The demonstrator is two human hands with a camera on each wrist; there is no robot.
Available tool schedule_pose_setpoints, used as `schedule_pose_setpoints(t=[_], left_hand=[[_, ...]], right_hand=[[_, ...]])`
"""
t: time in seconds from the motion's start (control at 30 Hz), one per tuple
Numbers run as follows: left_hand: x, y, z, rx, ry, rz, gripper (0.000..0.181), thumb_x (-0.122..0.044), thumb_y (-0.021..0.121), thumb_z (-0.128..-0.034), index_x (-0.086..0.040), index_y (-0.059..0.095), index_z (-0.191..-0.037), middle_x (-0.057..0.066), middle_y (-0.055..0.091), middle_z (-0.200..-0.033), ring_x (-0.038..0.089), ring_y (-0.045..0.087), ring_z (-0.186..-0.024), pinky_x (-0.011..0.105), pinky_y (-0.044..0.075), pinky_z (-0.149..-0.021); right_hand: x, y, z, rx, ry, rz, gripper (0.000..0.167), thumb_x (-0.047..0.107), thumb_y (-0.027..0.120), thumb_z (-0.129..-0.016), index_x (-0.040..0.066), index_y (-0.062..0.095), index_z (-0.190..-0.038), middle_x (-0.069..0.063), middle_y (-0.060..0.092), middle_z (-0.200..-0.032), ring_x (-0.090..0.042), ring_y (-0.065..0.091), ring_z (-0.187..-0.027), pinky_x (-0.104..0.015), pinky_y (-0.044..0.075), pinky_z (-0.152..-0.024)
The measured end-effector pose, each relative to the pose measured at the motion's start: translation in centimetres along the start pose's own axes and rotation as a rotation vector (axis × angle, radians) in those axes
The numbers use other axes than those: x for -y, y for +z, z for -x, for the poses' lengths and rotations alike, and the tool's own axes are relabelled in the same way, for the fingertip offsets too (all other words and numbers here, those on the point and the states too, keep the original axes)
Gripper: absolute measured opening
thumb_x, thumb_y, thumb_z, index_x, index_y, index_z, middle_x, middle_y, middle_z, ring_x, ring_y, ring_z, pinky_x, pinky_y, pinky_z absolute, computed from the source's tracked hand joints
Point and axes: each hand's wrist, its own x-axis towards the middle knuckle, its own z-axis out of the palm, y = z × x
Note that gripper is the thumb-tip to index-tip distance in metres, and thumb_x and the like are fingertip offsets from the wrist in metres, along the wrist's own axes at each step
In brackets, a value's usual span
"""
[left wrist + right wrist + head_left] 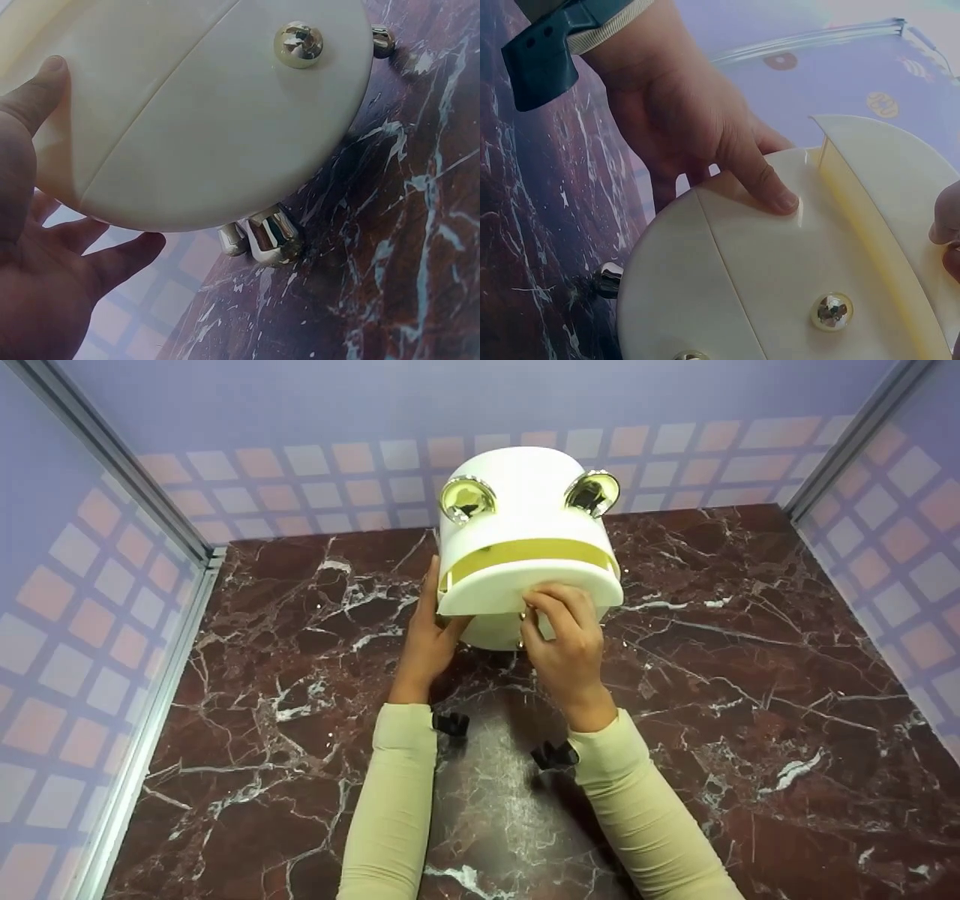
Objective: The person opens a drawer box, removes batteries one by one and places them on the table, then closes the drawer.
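Observation:
A glossy white drawer box (pixel 525 472) with a rounded outline and gold frog-like eyes (pixel 466 499) stands on the table. Its top drawer (pixel 480 592) is pulled partly out, baring a yellowish inside. My left hand (pixel 431 649) grips the box's left side; its thumb (pixel 46 82) presses the front and its fingers lie along the side. With thumb and fingers my right hand (pixel 566 637) pinches the middle of the top drawer's front, mostly hiding the knob there. Lower on the box is a gold knob (pixel 832 311). Only the right hand's fingertips show in the right wrist view.
Gold feet (pixel 271 238) hold the box up from the dark red marbled table (pixel 750 682). Behind it stands a purple wall (pixel 322 405) with a checkered band, and side panels with metal edge rails (pixel 142 735) flank the table. Black wrist mounts (pixel 555 754) are at both cuffs.

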Motion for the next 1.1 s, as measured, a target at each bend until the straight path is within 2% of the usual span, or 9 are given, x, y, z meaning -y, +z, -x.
schedule_pose_setpoints(t=[0.1,0.17,0.27,0.43,0.6,0.87,1.03,1.1], left_hand=[[1.3,0.3,-0.3,-0.003,0.007,-0.034,0.085,-0.024,0.067,-0.0904,-0.011,0.015,-0.156,0.016,0.024,-0.16,0.035,0.043,-0.136,0.048,0.042,-0.109],[2.4,0.5,-0.5,-0.007,0.009,-0.058,0.085,-0.023,0.067,-0.0898,-0.011,0.014,-0.156,0.013,0.025,-0.16,0.032,0.035,-0.142,0.047,0.034,-0.116],[3.3,0.6,-0.5,-0.014,0.004,-0.073,0.086,-0.028,0.067,-0.0898,-0.018,0.014,-0.157,0.008,0.027,-0.16,0.03,0.035,-0.143,0.048,0.032,-0.116],[3.5,0.5,-0.6,-0.026,0.01,-0.088,0.082,-0.03,0.066,-0.0915,-0.02,0.017,-0.156,0.006,0.03,-0.159,0.027,0.037,-0.142,0.046,0.033,-0.116],[3.5,0.5,-0.6,-0.041,0.02,-0.096,0.078,-0.023,0.064,-0.0931,-0.021,0.017,-0.156,0.003,0.029,-0.16,0.024,0.035,-0.143,0.042,0.032,-0.117],[3.9,0.6,-0.7,-0.057,0.068,-0.061,0.075,-0.017,0.061,-0.0935,-0.014,0.019,-0.155,0.004,0.027,-0.16,0.023,0.031,-0.145,0.04,0.027,-0.12],[3.7,0.7,-0.5,-0.052,0.04,-0.066,0.08,-0.007,0.061,-0.0901,-0.019,0.017,-0.156,0.001,0.025,-0.161,0.02,0.028,-0.146,0.04,0.026,-0.12],[3.5,0.7,-0.5,-0.044,0.024,-0.045,0.083,-0.001,0.06,-0.0874,-0.017,0.016,-0.156,0.003,0.023,-0.162,0.022,0.027,-0.147,0.042,0.026,-0.12]], right_hand=[[0.1,-0.2,0.1,-0.008,0.008,-0.006,0.014,-0.005,0.069,-0.081,0.003,0.073,-0.092,-0.01,0.068,-0.097,-0.027,0.061,-0.095,-0.029,0.05,-0.089],[0.2,-0.3,0.1,-0.011,0.011,-0.005,0.014,-0.005,0.069,-0.081,0.003,0.073,-0.092,-0.01,0.068,-0.097,-0.026,0.061,-0.094,-0.029,0.05,-0.088],[0.5,-0.5,0.2,-0.009,0.009,0.001,0.014,-0.005,0.069,-0.081,0.003,0.073,-0.092,-0.01,0.068,-0.097,-0.026,0.061,-0.094,-0.029,0.05,-0.088],[1.0,-0.9,0.4,-0.002,-0.008,0.01,0.013,-0.004,0.069,-0.081,0.003,0.073,-0.091,-0.01,0.068,-0.096,-0.027,0.062,-0.094,-0.03,0.05,-0.088],[1.5,-1.2,0.6,0.001,-0.02,0.014,0.013,-0.003,0.07,-0.08,0.003,0.074,-0.091,-0.01,0.068,-0.096,-0.027,0.061,-0.093,-0.031,0.05,-0.088],[2.2,-1.8,0.9,0.011,-0.027,0.007,0.014,-0.004,0.071,-0.079,0.003,0.074,-0.091,-0.011,0.068,-0.095,-0.027,0.061,-0.091,-0.03,0.05,-0.086],[2.6,-2.2,1.1,0.015,-0.027,0.003,0.015,-0.005,0.071,-0.078,0.003,0.074,-0.091,-0.011,0.068,-0.095,-0.027,0.061,-0.091,-0.031,0.05,-0.085],[2.8,-2.3,1.2,0.014,-0.027,0.001,0.016,-0.005,0.071,-0.078,0.002,0.073,-0.091,-0.011,0.068,-0.094,-0.027,0.061,-0.091,-0.031,0.049,-0.085]])
